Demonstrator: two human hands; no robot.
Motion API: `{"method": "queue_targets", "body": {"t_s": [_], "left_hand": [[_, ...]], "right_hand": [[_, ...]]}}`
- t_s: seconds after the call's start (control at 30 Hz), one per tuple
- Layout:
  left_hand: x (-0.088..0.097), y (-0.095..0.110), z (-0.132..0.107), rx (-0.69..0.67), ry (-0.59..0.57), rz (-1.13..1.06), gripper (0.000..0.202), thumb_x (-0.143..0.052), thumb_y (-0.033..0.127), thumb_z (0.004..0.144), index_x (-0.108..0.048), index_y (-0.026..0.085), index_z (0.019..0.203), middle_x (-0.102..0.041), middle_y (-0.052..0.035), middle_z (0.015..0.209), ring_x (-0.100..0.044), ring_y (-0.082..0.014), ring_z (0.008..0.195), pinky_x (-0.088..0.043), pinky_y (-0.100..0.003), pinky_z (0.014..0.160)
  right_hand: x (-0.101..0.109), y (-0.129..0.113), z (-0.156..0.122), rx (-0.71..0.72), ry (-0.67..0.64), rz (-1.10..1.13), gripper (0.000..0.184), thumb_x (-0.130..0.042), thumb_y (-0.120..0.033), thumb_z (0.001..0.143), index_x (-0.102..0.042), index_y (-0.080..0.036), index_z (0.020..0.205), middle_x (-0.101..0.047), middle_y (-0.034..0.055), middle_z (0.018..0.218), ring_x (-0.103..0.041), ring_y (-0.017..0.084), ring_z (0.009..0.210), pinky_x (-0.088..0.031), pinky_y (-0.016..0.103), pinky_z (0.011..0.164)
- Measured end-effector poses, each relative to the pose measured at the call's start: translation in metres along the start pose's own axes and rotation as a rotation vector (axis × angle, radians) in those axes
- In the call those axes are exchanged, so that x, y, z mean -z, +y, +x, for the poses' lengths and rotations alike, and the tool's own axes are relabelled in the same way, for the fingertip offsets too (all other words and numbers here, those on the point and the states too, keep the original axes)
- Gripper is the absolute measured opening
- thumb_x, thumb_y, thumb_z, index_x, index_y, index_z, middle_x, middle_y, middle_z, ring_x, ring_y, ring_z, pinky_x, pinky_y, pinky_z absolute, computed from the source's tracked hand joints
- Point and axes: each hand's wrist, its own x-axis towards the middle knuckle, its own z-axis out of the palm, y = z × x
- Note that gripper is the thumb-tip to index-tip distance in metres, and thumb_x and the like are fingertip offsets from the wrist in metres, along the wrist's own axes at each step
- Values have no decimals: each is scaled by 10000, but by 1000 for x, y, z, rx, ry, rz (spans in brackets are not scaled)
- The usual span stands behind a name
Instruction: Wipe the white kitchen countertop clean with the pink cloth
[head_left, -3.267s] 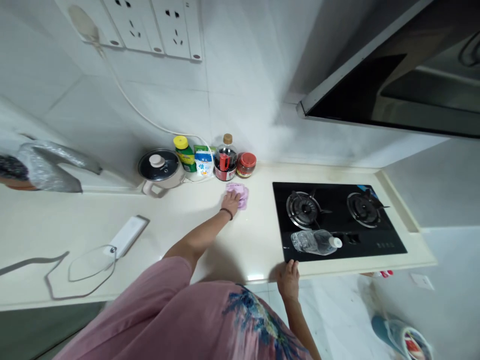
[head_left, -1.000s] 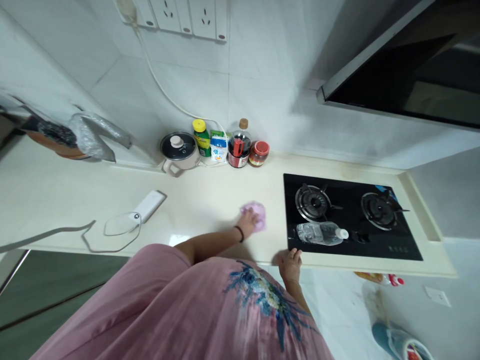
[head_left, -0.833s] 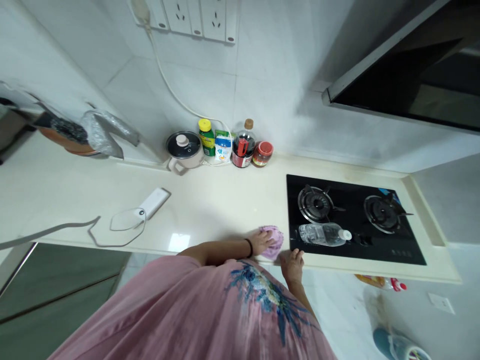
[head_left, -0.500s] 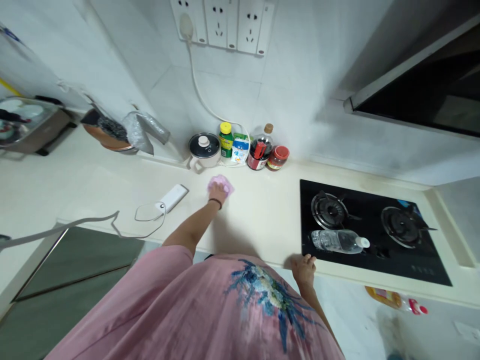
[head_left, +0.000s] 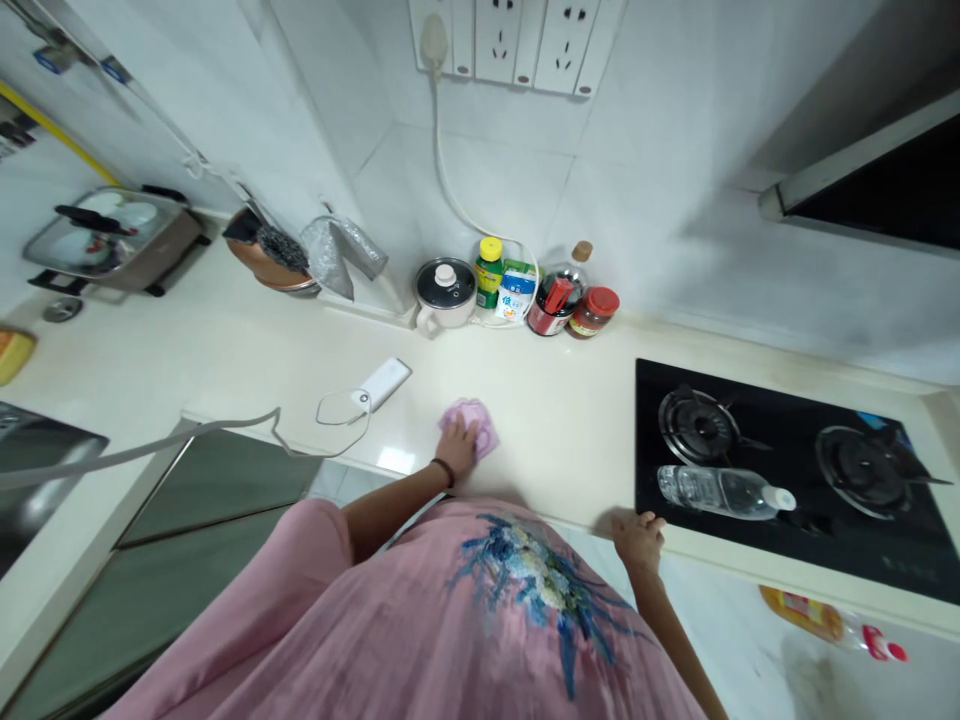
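My left hand (head_left: pixel 457 447) presses a crumpled pink cloth (head_left: pixel 482 422) flat against the cream countertop (head_left: pixel 559 425), its fingers over the cloth's near part. A dark band circles that wrist. At the counter's front edge, just left of the gas stove (head_left: pixel 787 545), my right hand (head_left: pixel 638 540) rests with fingers apart and holds nothing. Close to it, a clear plastic bottle (head_left: pixel 720 492) with a white cap lies on its side on the stove. Left of the cloth lies a white power bank (head_left: pixel 384 384), joined to a pale cable.
Along the wall stand a small lidded pot (head_left: pixel 444 312), a yellow-capped green bottle (head_left: pixel 489 272), a white-and-blue packet (head_left: pixel 515 293) and a red-lidded jar (head_left: pixel 594 312). An electric pan (head_left: pixel 139 245) sits far left. Below the counter at right is an oil bottle (head_left: pixel 814 614).
My left hand has drawn the pink cloth back across the counter, nearer to my body. My right hand stays at the counter edge. The view has turned a little to the left.
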Motion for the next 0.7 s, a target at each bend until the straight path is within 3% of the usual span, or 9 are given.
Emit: {"method": "queue_targets", "body": {"t_s": [0.13,0.23,0.3,0.37,0.47,0.53,0.63,0.7], "left_hand": [[-7,66,42,-211,-1,-67,662,-529,295,1012,-457,161,1656,-377,-289,1720,-444,-430,1529,-359,-653,1218],[5,71,71,-191,16,-88,633,-507,261,1017,-486,189,1646,-421,-265,1705,-420,-433,1549,-347,-691,1213],[22,45,82,-60,3,-91,624,-474,237,1027,-491,190,1648,-455,-242,1690,-367,-435,1590,-311,-695,1239],[42,6,81,117,-33,-90,623,-437,242,1048,-465,170,1666,-452,-229,1697,-301,-434,1627,-272,-668,1270],[63,-53,55,300,-75,-72,640,-388,281,1080,-396,87,1689,-439,-263,1697,-259,-462,1637,-254,-647,1276],[65,-80,25,380,-79,-37,677,-393,292,1069,-360,10,1684,-452,-332,1659,-293,-499,1614,-278,-648,1258],[53,-97,-20,474,-77,42,732,-448,293,1030,-331,-13,1684,-440,-378,1644,-369,-517,1570,-310,-648,1231],[41,-91,-39,443,-94,70,730,-475,284,1009,-361,23,1682,-416,-355,1674,-363,-531,1566,-305,-674,1219]], "right_hand": [[2,-4,1,-29,1,0,820,-433,-390,1019,-300,138,1631,-370,471,1630,-376,484,1589,-411,606,1183],[3,-3,1,-30,-15,17,842,-439,-399,1013,-287,169,1615,-361,485,1624,-388,489,1581,-416,595,1188],[2,-2,2,-31,-18,23,840,-444,-404,1011,-291,152,1621,-351,479,1635,-385,483,1584,-416,599,1188],[1,0,3,-31,-19,23,833,-454,-412,1009,-304,123,1631,-343,468,1649,-378,480,1588,-417,606,1185],[-1,2,2,-20,-12,21,815,-461,-420,1017,-321,79,1646,-356,439,1659,-369,472,1595,-419,607,1180],[-3,2,1,-15,2,22,809,-453,-424,1032,-318,85,1645,-347,438,1661,-367,467,1596,-416,594,1187],[-2,-1,-2,-30,9,33,809,-464,-416,1038,-304,94,1645,-331,445,1664,-398,470,1571,-413,581,1193],[0,-3,-3,-39,11,48,804,-473,-402,1032,-299,75,1655,-343,436,1664,-410,479,1558,-416,597,1188]]}}
